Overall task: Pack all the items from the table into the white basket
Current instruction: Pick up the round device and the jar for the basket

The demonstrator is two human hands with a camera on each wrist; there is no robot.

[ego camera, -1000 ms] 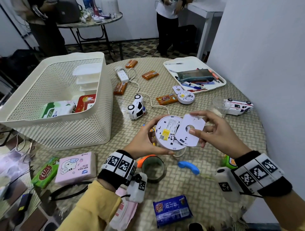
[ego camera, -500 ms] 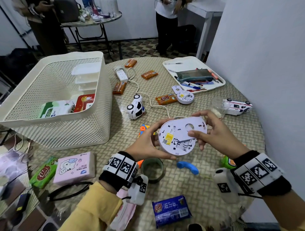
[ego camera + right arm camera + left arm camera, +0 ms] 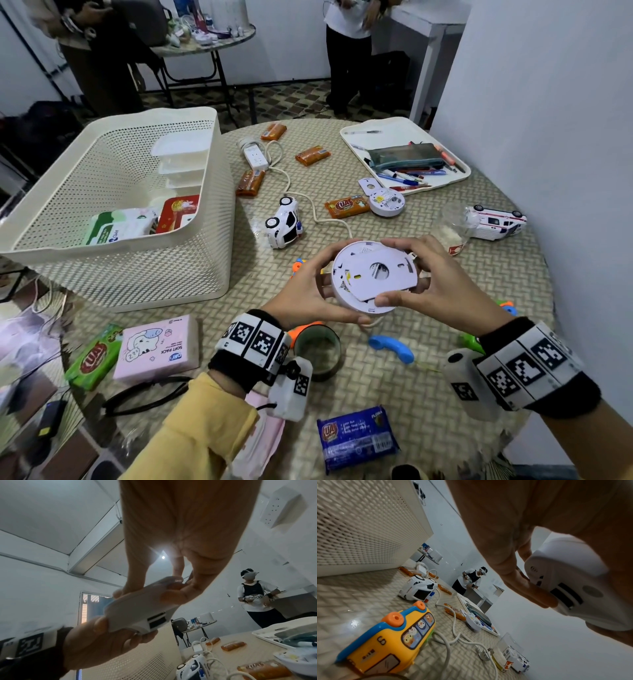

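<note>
While left standing at the far left with only a few packs and tubs inside, took in nothing new at the white basket (image 3: 137, 281). Kept the left hand (image 3: 301, 296) curled round the left rim of the round white detector (image 3: 338, 274), thumb along the near edge, fingers over the far one. Held it in the air above the near middle of the table (image 3: 445, 394), right of the basket and well apart from it. Had the mounting plate (image 3: 397, 277) clear off to the right a second before and half across half a second before; laid it by now flat over the detector's back, hole about centred, not visibly clicked home. Meant, probably, two loose parts turned into one item to pack. Pinched plate and rim together with the right hand (image 3: 442, 284), thumb on the near edge, fingers bent over the far right edge. Turned the back face up toward the head camera, slightly tilted, with the vented front down at the table. Being round, showed no long axis; ran the disc's own axis roughly upright.
</note>
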